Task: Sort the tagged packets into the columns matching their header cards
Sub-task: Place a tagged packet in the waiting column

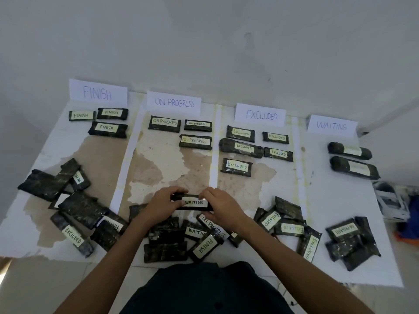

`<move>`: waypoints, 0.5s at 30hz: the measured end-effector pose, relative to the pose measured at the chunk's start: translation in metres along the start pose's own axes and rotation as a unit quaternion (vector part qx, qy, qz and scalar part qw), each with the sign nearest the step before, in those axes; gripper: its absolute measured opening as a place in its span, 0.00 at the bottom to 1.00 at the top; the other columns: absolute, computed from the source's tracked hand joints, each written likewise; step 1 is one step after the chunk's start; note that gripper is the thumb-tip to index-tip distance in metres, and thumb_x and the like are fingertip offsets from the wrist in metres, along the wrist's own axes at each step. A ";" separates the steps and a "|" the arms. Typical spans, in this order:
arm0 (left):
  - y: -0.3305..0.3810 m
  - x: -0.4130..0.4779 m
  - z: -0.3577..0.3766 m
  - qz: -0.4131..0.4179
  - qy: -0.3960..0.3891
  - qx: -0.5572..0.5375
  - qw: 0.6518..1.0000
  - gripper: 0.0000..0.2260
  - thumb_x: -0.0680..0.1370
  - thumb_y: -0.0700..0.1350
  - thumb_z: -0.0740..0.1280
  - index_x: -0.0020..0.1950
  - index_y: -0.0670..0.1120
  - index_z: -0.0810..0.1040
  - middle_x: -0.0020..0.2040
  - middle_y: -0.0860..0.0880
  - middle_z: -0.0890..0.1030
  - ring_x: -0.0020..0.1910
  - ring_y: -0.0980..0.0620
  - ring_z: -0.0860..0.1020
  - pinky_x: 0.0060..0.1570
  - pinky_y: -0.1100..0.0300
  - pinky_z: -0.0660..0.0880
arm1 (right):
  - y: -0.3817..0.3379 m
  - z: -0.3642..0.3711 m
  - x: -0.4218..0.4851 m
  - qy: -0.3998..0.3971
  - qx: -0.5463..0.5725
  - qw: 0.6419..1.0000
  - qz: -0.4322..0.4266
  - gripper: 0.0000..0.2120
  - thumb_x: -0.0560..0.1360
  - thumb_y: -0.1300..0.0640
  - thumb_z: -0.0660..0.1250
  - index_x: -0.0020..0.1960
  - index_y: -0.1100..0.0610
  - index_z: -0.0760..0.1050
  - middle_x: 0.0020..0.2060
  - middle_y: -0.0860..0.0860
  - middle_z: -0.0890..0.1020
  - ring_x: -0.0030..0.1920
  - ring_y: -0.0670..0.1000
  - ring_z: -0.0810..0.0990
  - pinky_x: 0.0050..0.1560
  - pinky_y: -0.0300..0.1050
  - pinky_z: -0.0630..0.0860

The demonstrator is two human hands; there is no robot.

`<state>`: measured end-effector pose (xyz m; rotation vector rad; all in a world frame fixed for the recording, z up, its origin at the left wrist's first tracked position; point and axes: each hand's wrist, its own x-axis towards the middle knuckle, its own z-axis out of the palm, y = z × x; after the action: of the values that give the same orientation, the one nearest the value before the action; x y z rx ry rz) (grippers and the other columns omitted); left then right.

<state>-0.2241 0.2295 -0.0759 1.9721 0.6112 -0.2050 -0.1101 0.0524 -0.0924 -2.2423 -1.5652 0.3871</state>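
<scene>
- Both hands pinch one dark packet tagged WAITING [194, 202] by its ends: left hand [163, 201], right hand [223, 206], above the unsorted heap [181, 236].
- WAITING header card [331, 125] stands far right, well apart.
- Risk: carrying across could brush the sorted EXCLUDED packets [240, 152] out of line.

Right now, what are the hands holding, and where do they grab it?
The WAITING packet: fingers of the left hand grip its left end, the right hand its right end.

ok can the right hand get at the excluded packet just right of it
Probably yes: the excluded packet lies uncovered nearby, but the right hand is gripping the waiting packet.
</scene>
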 end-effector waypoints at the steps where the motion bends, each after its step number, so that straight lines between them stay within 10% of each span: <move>1: 0.006 0.004 0.002 -0.002 -0.007 -0.011 1.000 0.13 0.75 0.39 0.68 0.59 0.48 0.78 0.53 0.51 0.80 0.50 0.55 0.77 0.50 0.63 0.73 | 0.002 -0.003 -0.003 0.010 -0.014 1.000 0.011 0.19 0.68 0.57 0.71 0.57 0.56 0.71 0.51 0.53 0.79 0.46 0.55 0.75 0.45 0.49 0.73; 8: 0.058 0.033 0.044 0.016 -0.014 -0.008 1.000 0.16 0.76 0.44 0.66 0.63 0.50 0.74 0.54 0.51 0.78 0.49 0.56 0.76 0.42 0.68 0.72 | 0.037 -0.032 -0.032 0.046 -0.084 0.990 0.100 0.21 0.64 0.64 0.70 0.56 0.59 0.75 0.51 0.55 0.81 0.49 0.58 0.76 0.46 0.51 0.73; 15: 0.114 0.066 0.100 0.103 -0.025 0.081 0.991 0.19 0.76 0.45 0.65 0.67 0.48 0.70 0.64 0.48 0.73 0.65 0.49 0.68 0.64 0.54 0.66 | 0.102 -0.078 -0.083 0.049 -0.094 0.971 0.216 0.21 0.63 0.66 0.69 0.56 0.61 0.74 0.50 0.58 0.75 0.45 0.60 0.74 0.41 0.54 0.75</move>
<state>-0.0984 0.1234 -0.0585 2.1647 0.3639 -0.1805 -0.0198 -0.0692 -0.0684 -2.7064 -1.0939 0.2436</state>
